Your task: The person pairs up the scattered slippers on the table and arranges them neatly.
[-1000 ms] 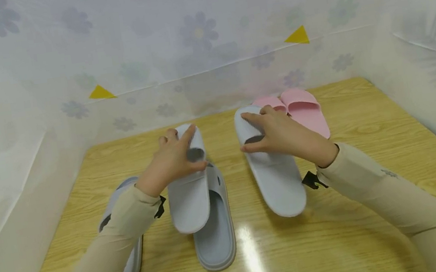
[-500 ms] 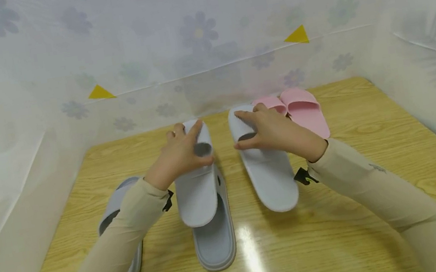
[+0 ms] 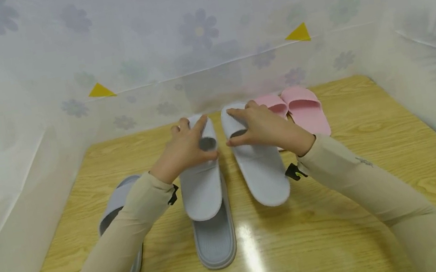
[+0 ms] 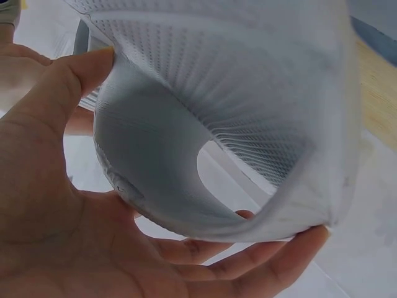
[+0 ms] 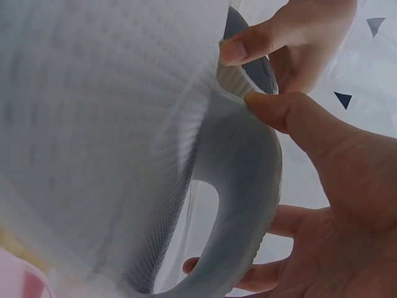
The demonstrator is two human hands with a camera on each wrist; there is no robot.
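1. The left hand [image 3: 184, 152] grips a pale grey foam slide slipper [image 3: 201, 176] by its strap, thumb on one side and fingers curled under, as the left wrist view shows plainly.
2. The right hand [image 3: 265, 129] holds a matching pale grey foam slipper [image 3: 258, 167] the same way, its thumb and fingers wrapped round the strap band in the right wrist view.
3. Both slippers are lifted, toes pointing away toward the flowered white curtain wall [image 3: 203, 39], soles facing down, side by side and near each other but apart.
4. The left-held slipper hangs directly above a darker grey rubber slide slipper [image 3: 215, 239] lying flat on the glossy yellow wooden surface [image 3: 339, 212]; whether they touch cannot be told.
5. A second darker grey slipper [image 3: 116, 207] lies beside it, partly hidden by the left sleeve.
6. A pair of pink slide slippers [image 3: 301, 112] sits together at the far edge, just beside the right hand.
7. Judged by how things lie: the pink pair looks set in place, the pale grey pair is in the air and not yet put down, and the darker grey pair lies loose and unaligned.
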